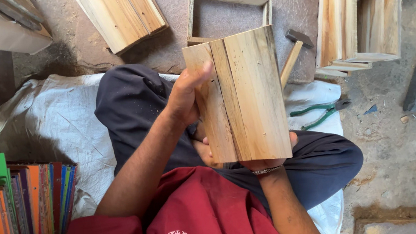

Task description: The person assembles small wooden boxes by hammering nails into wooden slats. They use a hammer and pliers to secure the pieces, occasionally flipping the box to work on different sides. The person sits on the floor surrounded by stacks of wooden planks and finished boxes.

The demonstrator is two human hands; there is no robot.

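The wooden panel (246, 97) is held up over the person's lap, its flat face toward the camera. It is made of several pale planks joined side by side, with a darker brown strip running lengthwise left of the middle, streaky grain, and a few small dark dots that look like nail heads near the lower edge. Its top edge is roughly cut and slightly uneven.

The left hand (185, 98) has its grip closed on the panel's left edge, thumb pressed against the front near the top corner. The right hand (275, 153) is mostly hidden behind the panel's lower edge; only a bit of it and the wrist with a bracelet (266, 170) show, so I cannot tell how its grip stands.

On the floor beyond the panel lie an open wooden frame (227, 8), a hammer (295, 50) and green-handled pliers (321, 113). A stack of wooden boxes (359, 18) stands to the right.
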